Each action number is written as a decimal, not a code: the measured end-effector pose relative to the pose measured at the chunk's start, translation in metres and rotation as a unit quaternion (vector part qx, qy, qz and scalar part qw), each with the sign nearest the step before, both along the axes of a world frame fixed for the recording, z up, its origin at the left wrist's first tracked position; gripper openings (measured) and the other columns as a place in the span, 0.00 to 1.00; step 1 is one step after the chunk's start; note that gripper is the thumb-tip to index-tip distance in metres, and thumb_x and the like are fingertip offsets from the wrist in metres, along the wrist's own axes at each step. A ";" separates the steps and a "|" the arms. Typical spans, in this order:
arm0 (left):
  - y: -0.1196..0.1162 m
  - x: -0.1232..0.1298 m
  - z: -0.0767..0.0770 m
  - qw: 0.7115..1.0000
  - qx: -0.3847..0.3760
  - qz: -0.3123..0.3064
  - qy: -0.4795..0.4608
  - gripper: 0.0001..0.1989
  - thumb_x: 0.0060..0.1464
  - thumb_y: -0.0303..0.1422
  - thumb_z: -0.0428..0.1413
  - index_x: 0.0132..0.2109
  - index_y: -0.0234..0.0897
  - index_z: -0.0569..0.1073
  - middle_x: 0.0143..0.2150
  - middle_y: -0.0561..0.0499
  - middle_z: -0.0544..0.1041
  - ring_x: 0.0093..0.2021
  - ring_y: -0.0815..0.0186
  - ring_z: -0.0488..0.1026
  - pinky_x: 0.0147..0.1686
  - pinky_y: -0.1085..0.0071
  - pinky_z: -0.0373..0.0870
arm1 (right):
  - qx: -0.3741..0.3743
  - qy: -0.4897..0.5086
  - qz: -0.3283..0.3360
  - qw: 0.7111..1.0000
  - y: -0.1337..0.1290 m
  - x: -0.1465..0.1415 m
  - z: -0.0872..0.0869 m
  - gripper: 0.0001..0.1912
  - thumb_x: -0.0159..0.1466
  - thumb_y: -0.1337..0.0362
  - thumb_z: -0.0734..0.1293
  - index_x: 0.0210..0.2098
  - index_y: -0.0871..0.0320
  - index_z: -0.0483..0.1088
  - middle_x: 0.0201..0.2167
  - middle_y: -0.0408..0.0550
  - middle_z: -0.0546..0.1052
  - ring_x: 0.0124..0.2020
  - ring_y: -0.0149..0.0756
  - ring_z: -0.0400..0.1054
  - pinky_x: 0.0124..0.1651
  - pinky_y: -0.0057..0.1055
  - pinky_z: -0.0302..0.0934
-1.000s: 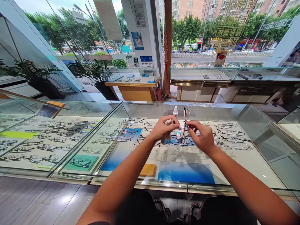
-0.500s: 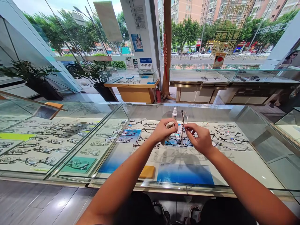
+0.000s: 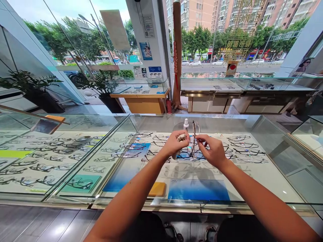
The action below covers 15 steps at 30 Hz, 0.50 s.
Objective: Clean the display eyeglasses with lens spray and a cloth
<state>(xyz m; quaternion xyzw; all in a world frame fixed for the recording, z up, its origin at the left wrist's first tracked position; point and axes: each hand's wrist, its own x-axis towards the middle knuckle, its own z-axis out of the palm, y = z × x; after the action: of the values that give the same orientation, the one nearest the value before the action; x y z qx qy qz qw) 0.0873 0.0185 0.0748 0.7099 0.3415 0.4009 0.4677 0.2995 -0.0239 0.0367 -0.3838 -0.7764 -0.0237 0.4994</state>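
The desk [image 3: 176,203] had smooth, clear glass, v. glossy; its pale lining [image 3: 272,174] looked matt. The cloth [image 3: 181,138] was matt & crumpled. The held glasses [image 3: 193,129] had a thin frame, metal or plas. unclear. The bottle [image 3: 186,125] looked smooth plas.; the floor [image 3: 60,223] was shiny, the post [image 3: 177,67] brown wood, approx. smooth.

A white bottle [image 3: 186,125] obstructs the way beyond the hands [image 3: 176,143]; rightward, the glass counter [image 3: 274,176] leaves room.
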 end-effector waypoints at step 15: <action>-0.001 0.003 -0.003 0.999 -0.028 0.020 0.010 0.23 0.55 0.54 0.67 0.36 0.35 0.78 0.27 0.53 0.71 0.28 0.69 0.62 0.30 0.71 0.56 | -0.003 -0.065 -0.022 0.998 0.004 0.002 -0.003 0.15 0.74 0.69 0.63 0.57 0.52 0.74 0.48 0.49 0.86 0.36 0.40 0.80 0.39 0.35 0.71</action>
<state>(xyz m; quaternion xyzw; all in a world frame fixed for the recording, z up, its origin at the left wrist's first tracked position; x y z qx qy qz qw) 0.0904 0.0179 0.0715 0.6935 0.3719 0.3931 0.4756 0.3015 -0.0202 0.0333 -0.3994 -0.7988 -0.0574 0.4462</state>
